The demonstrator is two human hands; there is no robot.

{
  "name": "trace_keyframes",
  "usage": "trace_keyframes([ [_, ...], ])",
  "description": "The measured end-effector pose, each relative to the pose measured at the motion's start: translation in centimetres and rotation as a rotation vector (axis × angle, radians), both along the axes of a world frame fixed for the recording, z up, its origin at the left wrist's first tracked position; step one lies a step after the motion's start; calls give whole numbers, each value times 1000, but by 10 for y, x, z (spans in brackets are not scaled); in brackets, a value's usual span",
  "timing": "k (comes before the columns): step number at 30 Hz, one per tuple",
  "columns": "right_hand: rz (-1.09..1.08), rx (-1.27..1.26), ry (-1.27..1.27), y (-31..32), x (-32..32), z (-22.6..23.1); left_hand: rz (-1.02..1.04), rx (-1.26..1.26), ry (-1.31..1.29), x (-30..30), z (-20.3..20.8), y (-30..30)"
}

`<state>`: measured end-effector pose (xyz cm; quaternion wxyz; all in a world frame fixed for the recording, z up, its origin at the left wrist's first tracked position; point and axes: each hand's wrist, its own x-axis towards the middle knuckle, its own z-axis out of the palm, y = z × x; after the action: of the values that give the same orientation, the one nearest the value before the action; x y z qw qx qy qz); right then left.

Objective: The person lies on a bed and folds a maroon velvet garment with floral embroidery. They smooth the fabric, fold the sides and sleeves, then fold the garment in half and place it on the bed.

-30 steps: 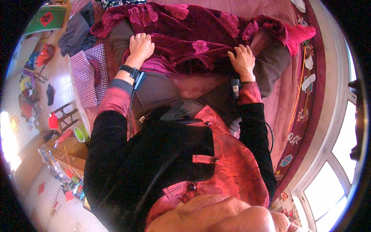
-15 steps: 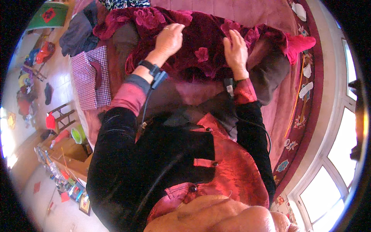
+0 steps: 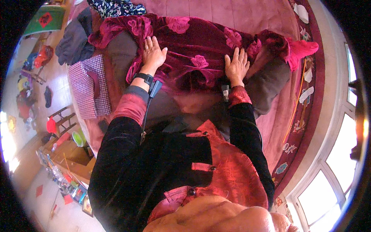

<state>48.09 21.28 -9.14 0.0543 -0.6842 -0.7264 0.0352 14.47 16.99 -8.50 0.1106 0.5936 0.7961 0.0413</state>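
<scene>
A dark red velvet garment (image 3: 181, 48) with pink flowers lies spread on the bed in front of me, its sleeves reaching out to both sides. My left hand (image 3: 154, 54) rests flat on its left part, fingers stretched out. On the right part, my right hand (image 3: 237, 67) lies palm down with its fingers apart. Neither hand grips the cloth. Fine creases run across the velvet between the hands, around the middle flower. My dark trouser legs show on both sides of the garment.
Left of me lie a folded checked cloth (image 3: 88, 87) and dark grey clothing (image 3: 75, 42). A floral dark cloth (image 3: 116, 7) sits at the far edge. The pink quilt (image 3: 232, 11) covers the bed. White items (image 3: 307, 94) lie along the right border, below the windows (image 3: 322, 193).
My left hand has come nearer and left, going from closed fingers to lying flat. My right hand has moved slightly nearer. The velvet's flowers show more fully, its middle more stretched.
</scene>
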Motion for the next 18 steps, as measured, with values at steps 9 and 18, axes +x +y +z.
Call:
trace_keyframes([
  [9, 48, 148, 44, 5, -27, 24, -247, 355, 19, 27, 31, 5],
  [18, 229, 30, -18, 52, -17, 30, -371, -27, -103, 74, 9, -28],
])
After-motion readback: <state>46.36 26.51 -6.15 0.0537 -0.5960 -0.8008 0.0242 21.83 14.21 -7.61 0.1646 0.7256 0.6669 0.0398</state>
